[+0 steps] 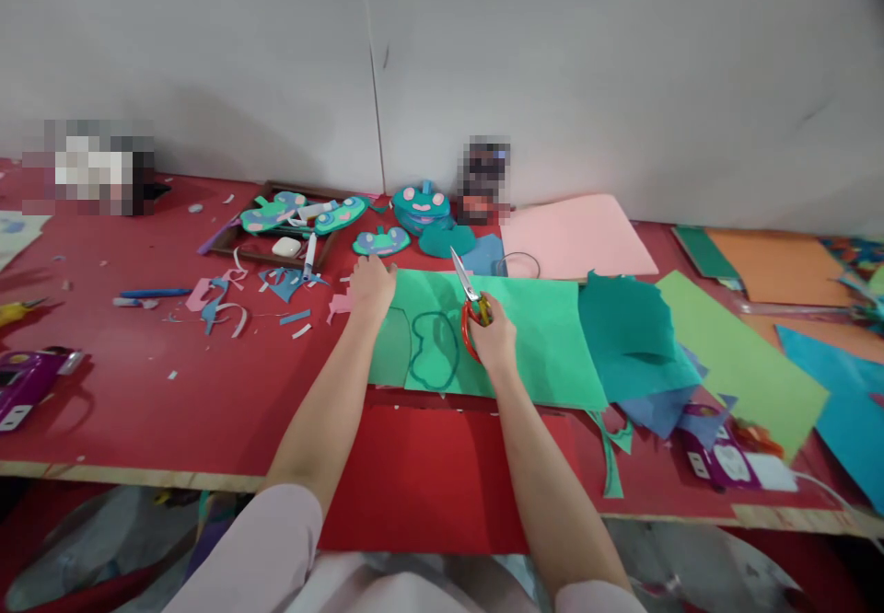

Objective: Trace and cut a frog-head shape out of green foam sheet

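Note:
My right hand grips a pair of scissors with orange-red handles. The blades are nearly together and point up and away, over a bright green felt sheet. On that sheet a dark wavy outline is drawn, left of the scissors. My left hand rests at the sheet's far left corner, beside a pink scrap; its fingertips are hidden beneath it. A red sheet lies nearer to me, at the table's front edge.
Decorated teal felt shapes and a brown tray stand at the back. Scraps and a blue pen lie left, with a purple glue gun. Teal felt, a lime sheet and another glue gun lie right.

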A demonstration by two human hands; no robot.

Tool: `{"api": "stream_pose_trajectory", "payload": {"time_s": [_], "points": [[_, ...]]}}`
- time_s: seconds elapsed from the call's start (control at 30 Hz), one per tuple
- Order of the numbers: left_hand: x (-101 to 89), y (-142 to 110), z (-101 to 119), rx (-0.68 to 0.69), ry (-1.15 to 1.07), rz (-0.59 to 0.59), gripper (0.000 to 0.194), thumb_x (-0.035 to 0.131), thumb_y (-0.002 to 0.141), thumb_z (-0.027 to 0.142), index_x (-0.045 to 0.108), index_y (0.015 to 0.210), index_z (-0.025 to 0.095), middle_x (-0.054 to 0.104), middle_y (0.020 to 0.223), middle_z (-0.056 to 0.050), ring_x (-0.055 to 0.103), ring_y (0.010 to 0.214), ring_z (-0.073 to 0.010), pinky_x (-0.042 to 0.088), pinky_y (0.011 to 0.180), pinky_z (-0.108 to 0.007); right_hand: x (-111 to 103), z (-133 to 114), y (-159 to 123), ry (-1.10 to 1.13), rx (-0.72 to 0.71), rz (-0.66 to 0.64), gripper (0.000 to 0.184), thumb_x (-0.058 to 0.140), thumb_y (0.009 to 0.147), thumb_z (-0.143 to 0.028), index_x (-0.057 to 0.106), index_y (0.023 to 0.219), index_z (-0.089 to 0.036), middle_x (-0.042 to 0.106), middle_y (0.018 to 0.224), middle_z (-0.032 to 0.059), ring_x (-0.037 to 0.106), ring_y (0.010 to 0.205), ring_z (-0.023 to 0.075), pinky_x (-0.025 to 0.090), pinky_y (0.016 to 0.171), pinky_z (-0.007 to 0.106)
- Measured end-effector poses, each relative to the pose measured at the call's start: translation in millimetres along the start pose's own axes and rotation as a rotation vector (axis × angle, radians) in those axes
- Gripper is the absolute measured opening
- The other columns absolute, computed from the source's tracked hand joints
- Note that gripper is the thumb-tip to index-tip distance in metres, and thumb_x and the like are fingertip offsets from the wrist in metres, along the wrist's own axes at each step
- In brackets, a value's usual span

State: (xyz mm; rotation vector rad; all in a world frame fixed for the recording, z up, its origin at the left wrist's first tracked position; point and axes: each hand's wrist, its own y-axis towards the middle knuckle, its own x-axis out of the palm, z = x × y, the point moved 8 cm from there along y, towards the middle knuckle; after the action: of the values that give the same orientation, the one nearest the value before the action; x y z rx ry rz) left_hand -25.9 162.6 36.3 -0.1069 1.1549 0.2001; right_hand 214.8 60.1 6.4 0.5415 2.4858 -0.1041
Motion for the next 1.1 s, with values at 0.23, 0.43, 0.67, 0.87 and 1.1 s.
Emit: {"api": "stream_pose_trajectory", "payload": {"time_s": [0.23, 0.43, 0.67, 0.87, 1.1], "points": [[-13.6, 8, 1, 0.037, -0.033, -0.082, 0.029, 0.053, 0.080, 0.036, 0.061, 0.097, 0.013, 0.060, 0.111, -0.019, 0.057, 0.106, -0.0324, 0.044, 0.088, -0.041, 2, -1, -2, -0.076, 0.009, -0.032, 0.052, 0.056, 0.072, -0.031, 0.054, 0.123, -0.022, 0.069, 0.099, 0.0077, 0.063, 0.085, 0.0222, 0.048, 0.076, 0.033], [-9.9, 13, -6, 0.007, -0.312, -0.171, 0.035, 0.060, 0.074, 0.042, 0.060, 0.099, 0.018, 0.067, 0.102, -0.011, 0.061, 0.099, -0.0264, 0.045, 0.085, -0.034, 3, 1, -4, -0.084, 0.029, -0.019, 0.053, 0.057, 0.072, -0.033, 0.054, 0.124, -0.022, 0.068, 0.101, 0.0080, 0.064, 0.087, 0.0225, 0.048, 0.077, 0.033], [19.8, 20, -23, -0.096, -0.644, -0.365, 0.034, 0.073, 0.059, 0.040, 0.066, 0.081, 0.016, 0.070, 0.095, -0.014, 0.064, 0.092, -0.0308, 0.048, 0.081, -0.041, -1, 1, -4, -0.021, 0.022, 0.020, 0.053, 0.058, 0.071, -0.033, 0.056, 0.123, -0.020, 0.068, 0.099, 0.0082, 0.063, 0.084, 0.0209, 0.048, 0.076, 0.033], [29.4, 16, -22, -0.049, -0.830, -0.455, 0.033, 0.070, 0.065, 0.042, 0.068, 0.087, 0.017, 0.072, 0.087, -0.010, 0.068, 0.078, -0.0236, 0.051, 0.077, -0.039, -3, 2, -3, 0.024, 0.021, 0.062, 0.053, 0.059, 0.070, -0.034, 0.057, 0.121, -0.021, 0.068, 0.096, 0.0079, 0.063, 0.082, 0.0205, 0.048, 0.077, 0.033], [27.9, 11, -10, 0.112, -0.738, -0.518, 0.025, 0.081, 0.043, 0.016, 0.071, 0.066, 0.019, 0.072, 0.072, -0.007, 0.067, 0.071, -0.0259, 0.052, 0.074, -0.039, -5, 4, -3, 0.059, 0.047, 0.079, 0.053, 0.059, 0.069, -0.033, 0.057, 0.121, -0.020, 0.067, 0.098, 0.0080, 0.062, 0.085, 0.0203, 0.047, 0.080, 0.034]]}}
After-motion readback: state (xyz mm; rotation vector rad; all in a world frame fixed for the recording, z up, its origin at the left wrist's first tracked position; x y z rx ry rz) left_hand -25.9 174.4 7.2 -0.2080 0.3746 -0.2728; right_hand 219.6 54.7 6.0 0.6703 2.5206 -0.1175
